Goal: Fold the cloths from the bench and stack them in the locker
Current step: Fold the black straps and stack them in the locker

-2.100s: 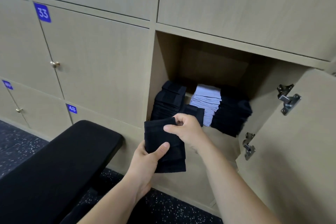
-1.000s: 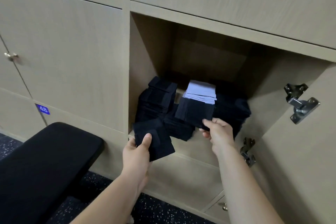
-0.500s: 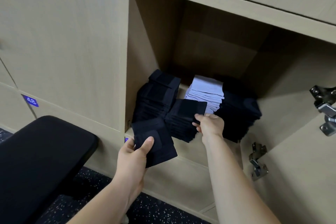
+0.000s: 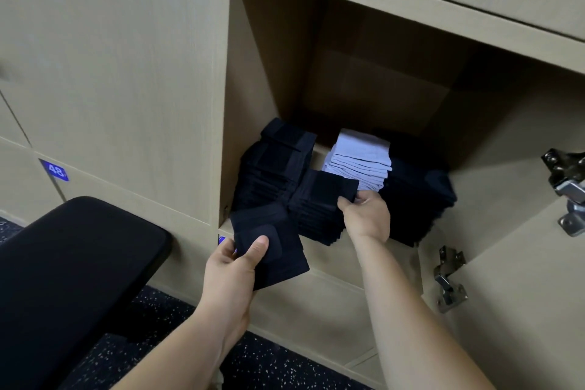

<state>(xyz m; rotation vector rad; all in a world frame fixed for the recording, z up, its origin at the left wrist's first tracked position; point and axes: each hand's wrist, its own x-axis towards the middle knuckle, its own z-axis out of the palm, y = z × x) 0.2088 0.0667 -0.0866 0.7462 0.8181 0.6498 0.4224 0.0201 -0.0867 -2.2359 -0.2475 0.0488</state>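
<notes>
The open locker [image 4: 272, 51] holds several stacks of folded cloths: a dark stack [image 4: 278, 161] at the left, a pale lilac stack [image 4: 361, 155] at the back middle, a dark stack [image 4: 418, 196] at the right and a lower dark stack [image 4: 316, 218] at the front. My right hand [image 4: 367, 218] pinches the right edge of a folded dark cloth [image 4: 329, 187] lying on top of the front stack. My left hand [image 4: 234, 266] grips another folded dark cloth [image 4: 275, 247], thumb on top, just below the locker's front edge.
A black padded bench [image 4: 63, 269] stands at the lower left. The locker's door [image 4: 522, 294] hangs open at the right with metal hinges [image 4: 449, 279] on it. Closed lockers, one numbered 48 [image 4: 54, 170], fill the left wall. Speckled dark floor [image 4: 152, 351] lies below.
My right hand has carried one dark cloth from in front of the lilac stack down onto the front stack. My left hand keeps its cloth below the locker; the view has moved closer.
</notes>
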